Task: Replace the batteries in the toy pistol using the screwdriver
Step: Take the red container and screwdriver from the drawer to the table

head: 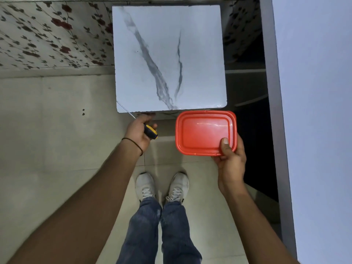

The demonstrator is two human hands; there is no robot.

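Marble-patterned tabletop [169,54] above beige floor tiles [47,121]

— Any words, labels, brand marks or numbers to read?

— None legible anywhere.

— Not even on the screwdriver [150,132] gripped in the left hand [136,132]?

— Only plain yellow and black on the handle, no readable mark.

— And on the red container [203,130] pinched by the right hand [231,161]?

— Smooth red plastic beyond the thumb, no print to make out.
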